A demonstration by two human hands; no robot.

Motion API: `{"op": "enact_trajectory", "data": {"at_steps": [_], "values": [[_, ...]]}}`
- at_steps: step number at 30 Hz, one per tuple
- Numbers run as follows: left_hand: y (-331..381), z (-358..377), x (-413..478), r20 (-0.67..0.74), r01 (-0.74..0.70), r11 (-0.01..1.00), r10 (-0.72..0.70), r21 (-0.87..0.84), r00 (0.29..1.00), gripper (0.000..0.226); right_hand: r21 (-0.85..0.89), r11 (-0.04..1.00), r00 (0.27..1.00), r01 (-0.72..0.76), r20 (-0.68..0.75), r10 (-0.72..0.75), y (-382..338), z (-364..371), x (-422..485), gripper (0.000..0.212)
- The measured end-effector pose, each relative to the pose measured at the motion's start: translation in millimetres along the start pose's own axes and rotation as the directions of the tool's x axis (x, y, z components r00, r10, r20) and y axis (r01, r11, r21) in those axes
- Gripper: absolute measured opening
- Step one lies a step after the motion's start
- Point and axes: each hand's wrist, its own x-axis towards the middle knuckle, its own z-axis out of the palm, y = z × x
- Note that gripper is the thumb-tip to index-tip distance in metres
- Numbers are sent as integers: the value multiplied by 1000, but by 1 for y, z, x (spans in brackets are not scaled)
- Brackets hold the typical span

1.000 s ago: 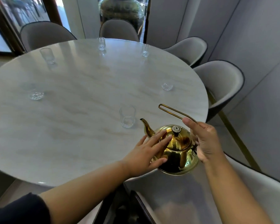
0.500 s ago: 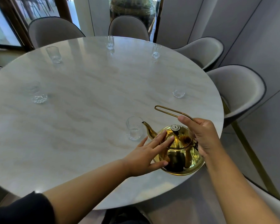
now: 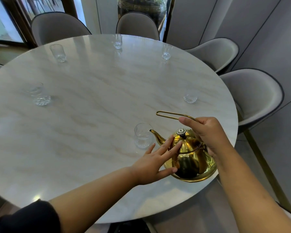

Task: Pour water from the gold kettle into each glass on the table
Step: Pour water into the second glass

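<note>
Head view: grips thin wire handle (image 3: 168, 114) of shiny gold metal kettle (image 3: 194, 163) with curled right hand (image 3: 208, 133); rests flat left hand (image 3: 152, 163) on lid (image 3: 191, 143). Near-right edge of round white marble table (image 3: 91, 118), spout (image 3: 156, 135) at rim of nearest clear glass tumbler (image 3: 142, 136).

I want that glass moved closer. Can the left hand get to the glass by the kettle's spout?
Probably yes. The left hand rests open on the gold kettle, right beside the glass, and nothing stands between them.
</note>
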Motion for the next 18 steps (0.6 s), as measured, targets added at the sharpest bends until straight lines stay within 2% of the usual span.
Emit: {"op": "enact_trajectory", "data": {"at_steps": [18], "values": [[0, -2, -2, -25, 7, 999, -9, -51, 1000, 69, -149, 989, 998, 24, 57, -16, -13, 9, 8, 51]]}}
